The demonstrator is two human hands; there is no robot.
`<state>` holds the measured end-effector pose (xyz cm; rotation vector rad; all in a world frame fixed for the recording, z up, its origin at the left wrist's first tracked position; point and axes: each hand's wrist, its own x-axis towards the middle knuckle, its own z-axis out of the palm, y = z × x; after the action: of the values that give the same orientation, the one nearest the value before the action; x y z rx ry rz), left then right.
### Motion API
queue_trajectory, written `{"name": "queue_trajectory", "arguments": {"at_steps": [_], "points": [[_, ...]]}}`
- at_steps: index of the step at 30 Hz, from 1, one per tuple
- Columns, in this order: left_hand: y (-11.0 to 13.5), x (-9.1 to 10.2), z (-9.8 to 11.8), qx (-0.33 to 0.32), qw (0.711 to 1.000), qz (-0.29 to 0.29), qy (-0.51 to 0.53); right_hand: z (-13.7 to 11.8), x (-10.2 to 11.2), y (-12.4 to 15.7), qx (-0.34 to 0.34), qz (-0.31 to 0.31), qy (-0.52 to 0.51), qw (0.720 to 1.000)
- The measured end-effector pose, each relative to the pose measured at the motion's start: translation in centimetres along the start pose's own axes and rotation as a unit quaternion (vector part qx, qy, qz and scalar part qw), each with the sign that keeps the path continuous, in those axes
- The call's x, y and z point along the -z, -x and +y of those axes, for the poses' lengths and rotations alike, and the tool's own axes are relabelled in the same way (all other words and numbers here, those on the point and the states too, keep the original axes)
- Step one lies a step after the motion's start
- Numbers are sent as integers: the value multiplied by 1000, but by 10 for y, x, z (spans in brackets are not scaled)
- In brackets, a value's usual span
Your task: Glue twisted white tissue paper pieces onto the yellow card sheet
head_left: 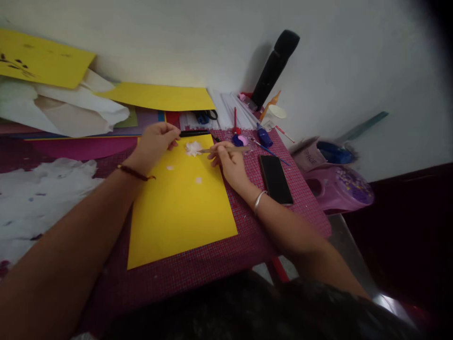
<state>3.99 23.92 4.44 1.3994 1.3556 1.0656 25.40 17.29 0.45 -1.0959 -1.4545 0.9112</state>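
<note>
A yellow sheet of card point(180, 208) lies on the red checked table cover point(212, 269). Near its far edge sits a small white paper flower point(193, 148). My left hand point(155, 141) is closed on a thin black stick-like tool point(194, 133) just behind the flower. My right hand point(226, 158) pinches a thin pale stick point(226, 149) whose tip points at the flower. Two small white scraps point(198, 180) lie on the card.
A black phone point(276, 179) lies right of my right hand. Behind are glue bottles point(264, 137), scissors point(206, 115), a white cup point(276, 113), a black cylinder point(274, 66) leaning on the wall, a pink object point(339, 189), yellow sheets point(159, 97) and white tissue point(38, 198) at left.
</note>
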Motion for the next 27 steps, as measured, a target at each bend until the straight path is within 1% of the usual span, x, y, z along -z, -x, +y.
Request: {"name": "queue_trajectory", "arguments": {"at_steps": [2,4,5,7,10,12,14,15,17,20,23,25,27], "points": [[2,14,15,-5,1000,10,27,2,2,-4,-79,34,-82,993],[7,29,28,-7,999,14,40,2,4,-7,-119,39,-116,985],[11,38,33,-7,1000,11,25,2,4,-8,-123,34,-121,984],[20,56,38,-3,999,-12,-51,2,4,-8,-112,17,-120,986],[34,89,39,5,983,-45,-177,2,0,-7,-90,-9,-111,990],[39,108,34,13,975,-40,-216,2,-2,-7,-83,-16,-102,991],[39,120,26,32,974,-16,-223,3,-4,-7,-83,-19,-97,992],[38,122,21,45,973,-6,-226,3,-5,-7,-84,-21,-99,991],[31,115,10,61,968,-1,-245,3,-5,-8,-88,-21,-107,990],[18,90,-1,38,959,-18,-280,3,-4,-8,-88,-11,-118,989],[7,68,0,15,954,-33,-297,2,-1,-8,-89,-6,-124,988],[3,63,5,10,952,-40,-304,2,-1,-8,-93,-7,-127,988],[2,64,11,2,952,-42,-305,1,-1,-7,-97,-10,-130,987]]}}
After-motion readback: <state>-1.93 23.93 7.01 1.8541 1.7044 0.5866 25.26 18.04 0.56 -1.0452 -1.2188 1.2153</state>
